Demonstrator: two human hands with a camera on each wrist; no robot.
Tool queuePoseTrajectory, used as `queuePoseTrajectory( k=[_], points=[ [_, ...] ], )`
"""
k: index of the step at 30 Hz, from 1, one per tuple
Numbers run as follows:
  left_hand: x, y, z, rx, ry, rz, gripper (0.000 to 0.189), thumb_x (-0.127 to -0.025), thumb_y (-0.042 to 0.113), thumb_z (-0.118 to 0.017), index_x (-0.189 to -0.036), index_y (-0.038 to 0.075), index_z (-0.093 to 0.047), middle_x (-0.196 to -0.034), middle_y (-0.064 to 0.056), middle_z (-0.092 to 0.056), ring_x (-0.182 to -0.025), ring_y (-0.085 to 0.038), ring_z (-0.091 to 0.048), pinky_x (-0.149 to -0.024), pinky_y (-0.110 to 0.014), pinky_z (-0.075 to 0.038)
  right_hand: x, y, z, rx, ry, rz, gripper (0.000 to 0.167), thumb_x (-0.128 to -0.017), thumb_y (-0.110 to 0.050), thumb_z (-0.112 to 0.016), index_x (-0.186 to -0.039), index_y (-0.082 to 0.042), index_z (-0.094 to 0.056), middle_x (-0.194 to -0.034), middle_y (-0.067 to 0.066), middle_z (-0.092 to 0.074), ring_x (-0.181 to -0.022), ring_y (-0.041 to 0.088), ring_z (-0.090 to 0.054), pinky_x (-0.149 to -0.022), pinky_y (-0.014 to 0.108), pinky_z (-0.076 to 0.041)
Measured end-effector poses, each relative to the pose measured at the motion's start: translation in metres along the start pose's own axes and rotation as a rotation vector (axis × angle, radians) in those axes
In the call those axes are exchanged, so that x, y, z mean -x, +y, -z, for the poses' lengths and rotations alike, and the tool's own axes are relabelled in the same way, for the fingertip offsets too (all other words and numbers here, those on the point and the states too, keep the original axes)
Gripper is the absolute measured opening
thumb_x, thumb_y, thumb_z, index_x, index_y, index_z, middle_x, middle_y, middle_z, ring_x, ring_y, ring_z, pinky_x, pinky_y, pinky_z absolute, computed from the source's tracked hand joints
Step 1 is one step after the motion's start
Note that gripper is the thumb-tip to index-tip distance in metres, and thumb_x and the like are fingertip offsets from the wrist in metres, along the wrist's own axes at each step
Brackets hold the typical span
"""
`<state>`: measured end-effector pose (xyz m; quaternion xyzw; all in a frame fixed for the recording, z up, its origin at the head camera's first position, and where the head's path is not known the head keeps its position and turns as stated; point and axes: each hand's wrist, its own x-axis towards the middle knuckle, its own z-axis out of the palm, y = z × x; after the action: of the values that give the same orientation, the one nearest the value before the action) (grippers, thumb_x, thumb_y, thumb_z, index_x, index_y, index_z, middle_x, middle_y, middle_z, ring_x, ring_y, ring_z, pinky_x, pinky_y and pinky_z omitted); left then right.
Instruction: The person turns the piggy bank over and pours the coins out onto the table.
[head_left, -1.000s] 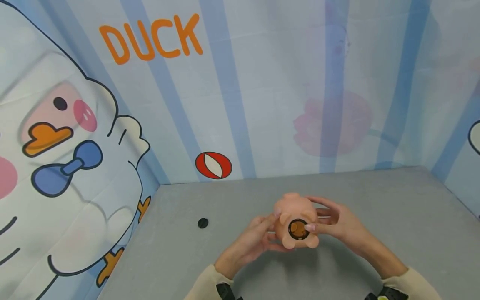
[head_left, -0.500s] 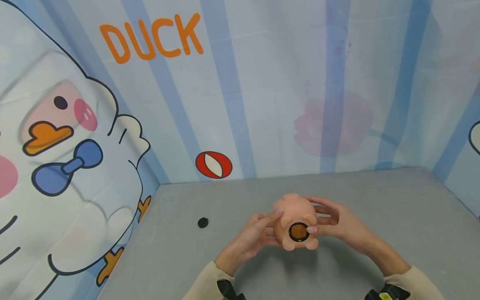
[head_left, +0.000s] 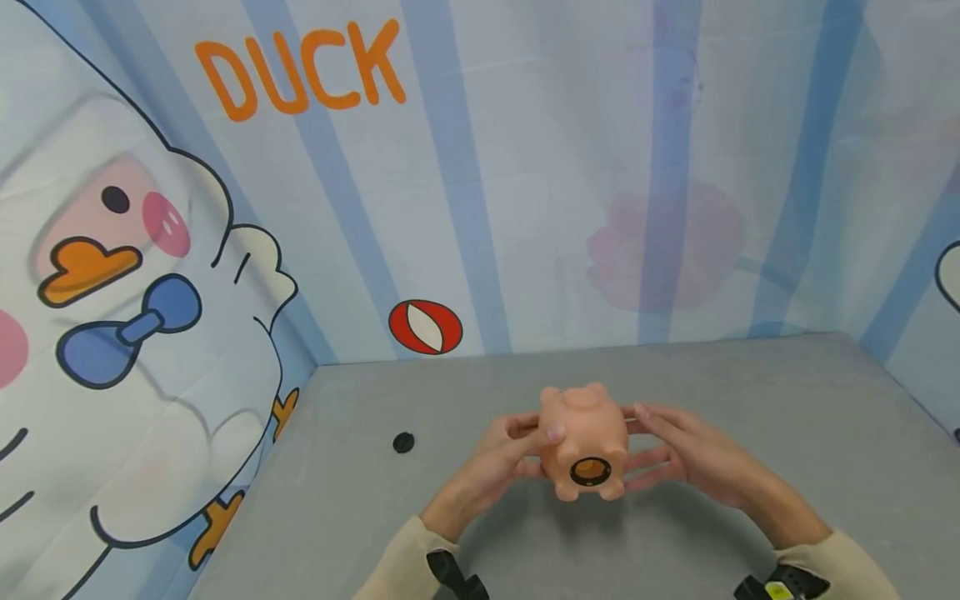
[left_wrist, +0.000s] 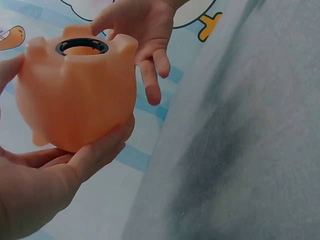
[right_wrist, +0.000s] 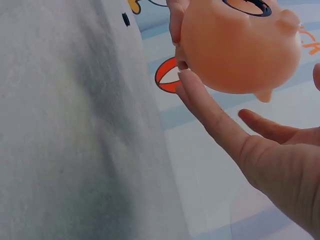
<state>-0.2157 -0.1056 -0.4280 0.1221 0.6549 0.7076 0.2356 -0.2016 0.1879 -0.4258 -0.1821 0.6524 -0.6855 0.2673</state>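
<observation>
Tipped since the earlier frame: pig-shaped bank (head_left: 588, 433), with its black-rimmed hole (head_left: 590, 472) turned lower and seen at a flatter slant. Drawn back from that hole: right grip (head_left: 697, 458). Clamped on the left flank of the bank: left grip (head_left: 498, 458), with thumb (head_left: 553, 433) across the side and fingers (left_wrist: 102, 150) curled underneath. At right, spread apart and closed on nothing; contact at the fingertips (right_wrist: 186, 77) not certain. Held up above the table (head_left: 352, 517), between both grips. Well apart to the left, lying on the table: black disc (head_left: 403, 442), probably a stopper for the hole. Judged risks: rolling or slipping out of a one-sided hold, because of a smooth, rounded body; spilling of any contents, not discernible now, through tilting the uncovered hole further down; dropping, through easing off at left before firm support at right; knocking away the loose disc, through a low, careless sweep leftward.
</observation>
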Motion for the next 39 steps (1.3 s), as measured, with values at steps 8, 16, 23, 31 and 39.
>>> queuePoseTrajectory(
  k=[8,16,23,31,39],
  points=[
    [0.003,0.003,0.0,-0.114,-0.033,-0.048,0.062,-0.095,0.035,-0.077,-0.149,0.01,-0.059,-0.142,-0.016,-0.067,-0.116,-0.02,-0.074,-0.091,-0.037,-0.066,-0.004,0.0,-0.008,-0.062,-0.089,-0.037,0.074,-0.116,-0.048,-0.029,-0.165,0.006,-0.019,-0.151,0.019,-0.058,-0.116,0.029,-0.075,-0.099,0.057,-0.062],
    [0.005,0.003,0.002,-0.187,-0.057,-0.077,0.069,-0.093,0.045,-0.079,-0.151,0.014,-0.057,-0.146,-0.014,-0.065,-0.129,-0.026,-0.069,-0.09,-0.035,-0.066,-0.007,0.002,-0.01,-0.126,-0.202,-0.001,0.066,-0.117,-0.045,-0.024,-0.16,0.004,-0.034,-0.125,0.007,-0.077,-0.11,0.027,-0.078,-0.094,0.049,-0.066],
    [0.005,0.002,0.001,-0.171,-0.053,-0.069,0.068,-0.093,0.044,-0.08,-0.151,0.017,-0.057,-0.148,-0.011,-0.063,-0.131,-0.026,-0.068,-0.089,-0.034,-0.065,-0.009,0.003,-0.012,-0.141,-0.191,0.044,0.053,-0.118,-0.04,-0.025,-0.145,-0.006,-0.057,-0.118,0.008,-0.08,-0.107,0.023,-0.079,-0.093,0.044,-0.066],
    [0.001,0.0,-0.001,-0.125,-0.06,-0.066,0.061,-0.098,0.043,-0.074,-0.153,0.022,-0.055,-0.155,-0.008,-0.056,-0.134,-0.024,-0.065,-0.095,-0.035,-0.063,-0.009,0.005,-0.012,-0.149,-0.111,0.113,0.047,-0.117,-0.034,-0.029,-0.144,-0.006,-0.055,-0.119,0.007,-0.08,-0.106,0.024,-0.079,-0.092,0.045,-0.066],
    [-0.003,-0.006,-0.003,-0.072,-0.082,-0.012,0.059,-0.105,0.046,-0.063,-0.155,0.016,-0.052,-0.155,-0.009,-0.057,-0.133,-0.024,-0.064,-0.105,-0.042,-0.062,-0.007,0.006,-0.008,-0.049,0.048,0.11,0.067,-0.115,-0.031,-0.039,-0.162,0.012,-0.017,-0.126,0.0,-0.075,-0.108,0.022,-0.078,-0.095,0.043,-0.066]
  ],
)
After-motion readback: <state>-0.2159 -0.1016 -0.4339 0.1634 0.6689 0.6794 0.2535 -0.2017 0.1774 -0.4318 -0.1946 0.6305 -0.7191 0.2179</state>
